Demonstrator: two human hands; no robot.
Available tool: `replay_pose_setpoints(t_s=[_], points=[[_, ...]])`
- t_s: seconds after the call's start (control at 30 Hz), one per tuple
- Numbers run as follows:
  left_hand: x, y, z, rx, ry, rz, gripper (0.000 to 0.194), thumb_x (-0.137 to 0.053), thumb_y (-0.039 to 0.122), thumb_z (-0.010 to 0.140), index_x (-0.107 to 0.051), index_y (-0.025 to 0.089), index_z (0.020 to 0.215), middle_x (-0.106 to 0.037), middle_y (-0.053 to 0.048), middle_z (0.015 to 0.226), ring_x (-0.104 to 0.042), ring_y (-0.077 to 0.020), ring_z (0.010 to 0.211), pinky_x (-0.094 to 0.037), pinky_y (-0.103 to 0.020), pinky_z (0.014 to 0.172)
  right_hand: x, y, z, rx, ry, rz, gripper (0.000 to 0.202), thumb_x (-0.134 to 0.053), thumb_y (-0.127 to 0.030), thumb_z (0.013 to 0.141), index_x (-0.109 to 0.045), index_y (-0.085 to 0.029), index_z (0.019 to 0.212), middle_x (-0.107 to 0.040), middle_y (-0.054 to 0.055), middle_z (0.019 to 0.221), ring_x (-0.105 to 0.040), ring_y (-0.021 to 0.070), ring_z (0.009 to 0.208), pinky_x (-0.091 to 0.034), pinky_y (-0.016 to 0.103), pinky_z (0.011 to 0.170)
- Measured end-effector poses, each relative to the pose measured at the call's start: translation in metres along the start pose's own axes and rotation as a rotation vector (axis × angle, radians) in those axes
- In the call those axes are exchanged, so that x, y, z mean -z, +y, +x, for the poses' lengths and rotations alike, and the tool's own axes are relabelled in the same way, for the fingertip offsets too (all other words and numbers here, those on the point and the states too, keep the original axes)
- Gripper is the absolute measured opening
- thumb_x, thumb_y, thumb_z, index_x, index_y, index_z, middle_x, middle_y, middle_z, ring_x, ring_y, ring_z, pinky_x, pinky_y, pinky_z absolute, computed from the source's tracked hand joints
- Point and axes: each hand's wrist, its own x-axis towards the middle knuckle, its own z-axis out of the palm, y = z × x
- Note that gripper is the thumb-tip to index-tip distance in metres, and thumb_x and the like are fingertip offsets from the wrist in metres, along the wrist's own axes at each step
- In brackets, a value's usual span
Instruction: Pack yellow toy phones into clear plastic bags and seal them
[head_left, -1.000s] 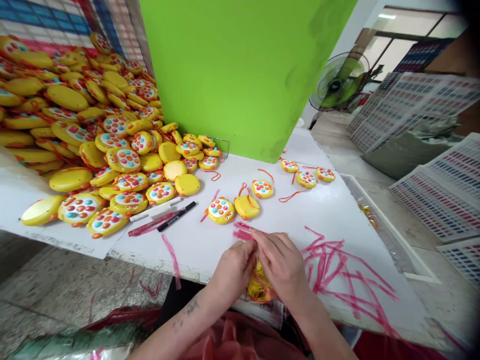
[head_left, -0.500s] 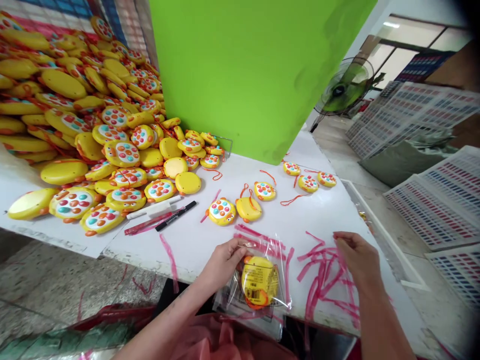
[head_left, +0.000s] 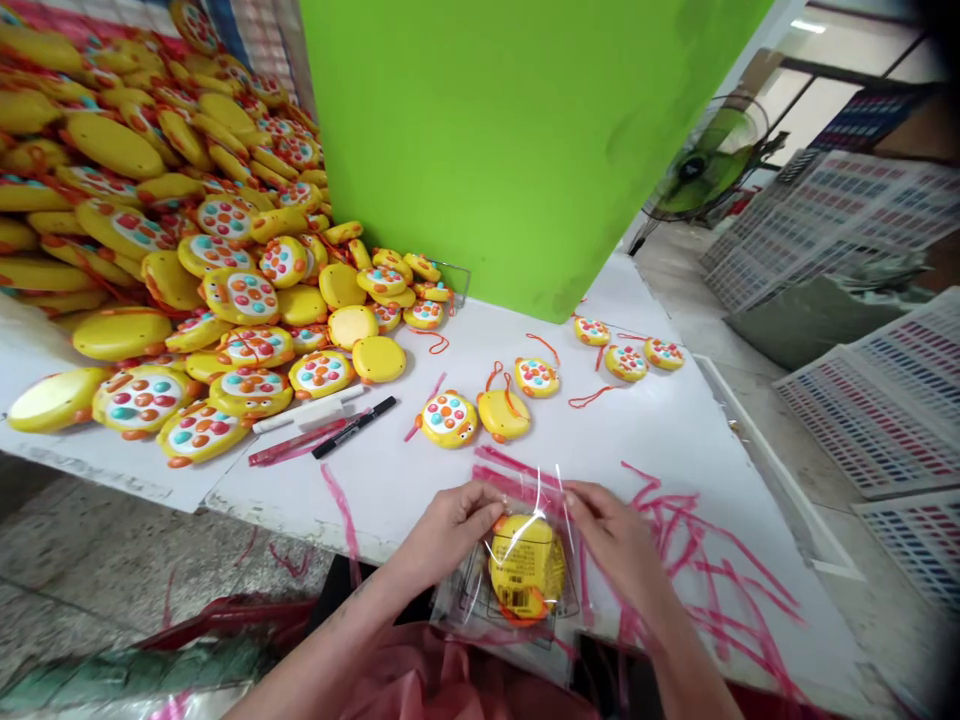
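Left hand point(head_left: 461, 520) and right hand point(head_left: 616, 538) each pinch an upper corner of a clear bag point(head_left: 538, 502) containing a yellow toy point(head_left: 525, 568), held at the table's point(head_left: 412, 482) near edge. Pink strips point(head_left: 517, 468) lie just beyond, then three loose toys point(head_left: 448, 418); a green panel point(head_left: 510, 150) stands farther back.

Wht-topped table point(head_left: 600, 425) w/ a tall lime-grn panel point(head_left: 495, 140) upright at its back; speckled gry floor point(head_left: 67, 560) shows lower L. Upper R bkgd: round caged fan point(head_left: 697, 170), dk-framed window point(head_left: 802, 108), lit strip light point(head_left: 808, 26). Far R, lg wht panels point(head_left: 877, 390) w/ red & blue rows, plus a gry-grn sack point(head_left: 802, 320).
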Motion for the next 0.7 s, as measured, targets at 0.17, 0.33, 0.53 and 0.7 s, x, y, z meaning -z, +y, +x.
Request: replay_pose_setpoints(t_s=[0.17, 0.33, 0.53, 0.7], points=[[0.001, 0.001, 0.0, -0.01, -0.012, 0.023, 0.027, -0.052, 0.036, 0.089, -0.064, 0.013, 0.092, -0.062, -0.002, 0.08, -0.053, -0.0124, 0.07, -0.042, -0.022, 0.065, -0.017, -0.005, -0.003, -0.11, -0.191, 0.287, 0.022, -0.056, -0.041, 0.084, -0.064, -0.021, 0.09, -0.069, 0.003, 0.078, -0.064, 0.0199, 0.073, -0.049, 0.03, 0.066], [0.002, 0.001, 0.0, 0.011, -0.004, -0.035, 0.035, -0.05, 0.036, 0.09, -0.063, 0.016, 0.115, -0.068, -0.007, 0.099, -0.06, -0.0183, 0.088, -0.047, -0.027, 0.076, 0.0, 0.012, -0.003, -0.209, -0.205, 0.558, 0.02, -0.063, -0.04, 0.08, -0.061, -0.02, 0.085, -0.07, 0.003, 0.074, -0.066, 0.0205, 0.074, -0.05, 0.031, 0.069], [0.003, 0.002, -0.001, 0.009, -0.042, -0.06, 0.026, -0.05, 0.025, 0.087, -0.07, 0.013, 0.098, -0.071, -0.008, 0.097, -0.062, -0.0188, 0.088, -0.047, -0.027, 0.078, 0.011, 0.027, -0.012, -0.12, -0.207, 0.484, 0.013, -0.061, -0.031, 0.081, -0.069, -0.021, 0.081, -0.07, 0.004, 0.079, -0.062, 0.0178, 0.074, -0.047, 0.028, 0.067], [0.005, 0.003, -0.004, 0.028, -0.039, -0.179, 0.02, -0.048, 0.02, 0.085, -0.067, 0.013, 0.083, -0.07, -0.007, 0.094, -0.062, -0.0192, 0.09, -0.047, -0.028, 0.08, 0.013, 0.027, -0.011, -0.138, -0.104, 0.495, 0.017, -0.055, -0.035, 0.085, -0.066, -0.021, 0.084, -0.067, 0.002, 0.075, -0.056, 0.0162, 0.069, -0.045, 0.028, 0.064]])
